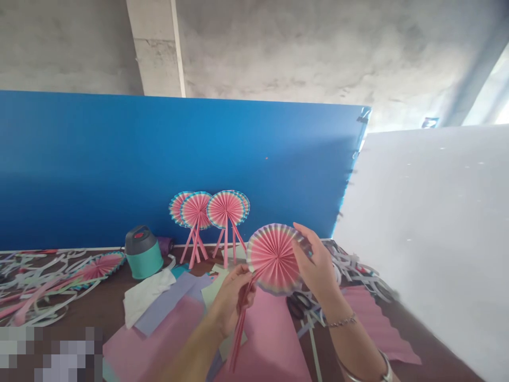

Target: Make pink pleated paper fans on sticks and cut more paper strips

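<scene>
A round pleated paper fan [277, 258], pink with a pale rim, faces the camera between my hands. My left hand [235, 297] is closed around the pink strips [240, 331] that hang from the fan's lower left side. At the fan's right edge, my right hand [314, 260] pinches the rim between thumb and fingers. Behind, several finished-looking fans [226, 209] on crossed pink strips lean against the blue panel.
A teal and grey container [143, 253] stands left of centre. Another pleated fan [100, 268] lies among paper strips at the left. Pink sheets [270, 339] cover the front, with black scissors [299, 305] beside them. A blue panel [159, 148] rises behind.
</scene>
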{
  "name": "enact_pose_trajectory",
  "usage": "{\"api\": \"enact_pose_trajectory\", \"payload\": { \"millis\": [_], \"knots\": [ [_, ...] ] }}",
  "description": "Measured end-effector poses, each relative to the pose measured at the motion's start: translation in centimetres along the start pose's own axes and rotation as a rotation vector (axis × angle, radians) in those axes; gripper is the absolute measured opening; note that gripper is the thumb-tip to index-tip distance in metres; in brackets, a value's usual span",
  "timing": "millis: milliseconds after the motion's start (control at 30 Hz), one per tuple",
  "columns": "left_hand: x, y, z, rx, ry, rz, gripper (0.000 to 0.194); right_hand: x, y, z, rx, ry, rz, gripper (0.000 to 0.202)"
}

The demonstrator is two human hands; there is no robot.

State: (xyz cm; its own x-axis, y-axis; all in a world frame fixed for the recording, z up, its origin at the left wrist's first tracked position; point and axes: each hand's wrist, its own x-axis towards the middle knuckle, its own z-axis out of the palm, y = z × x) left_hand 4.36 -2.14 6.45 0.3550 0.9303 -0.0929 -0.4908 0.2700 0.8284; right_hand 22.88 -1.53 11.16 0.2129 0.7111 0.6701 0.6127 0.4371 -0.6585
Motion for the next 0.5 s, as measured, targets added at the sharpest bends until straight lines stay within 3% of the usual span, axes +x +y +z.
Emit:
{"api": "enact_pose_trajectory", "payload": {
  "millis": [133, 300, 500],
  "knots": [
    [-0.2, -0.4, 0.0, 0.081, -0.145, -0.133, 0.014, 0.2, 0.0, -0.5, 0.077, -0.018, -0.046, 0.035],
    [-0.1, -1.3, -0.8, 0.140, -0.294, -0.317, 0.015, 0.5, -0.1, -1.5, 0.169, -0.129, -0.068, 0.036],
    [-0.3, -1.6, -1.0, 0.074, -0.324, -0.391, 0.025, 0.7, -0.4, -2.2, 0.248, -0.172, -0.053, 0.036]
  ]
}}
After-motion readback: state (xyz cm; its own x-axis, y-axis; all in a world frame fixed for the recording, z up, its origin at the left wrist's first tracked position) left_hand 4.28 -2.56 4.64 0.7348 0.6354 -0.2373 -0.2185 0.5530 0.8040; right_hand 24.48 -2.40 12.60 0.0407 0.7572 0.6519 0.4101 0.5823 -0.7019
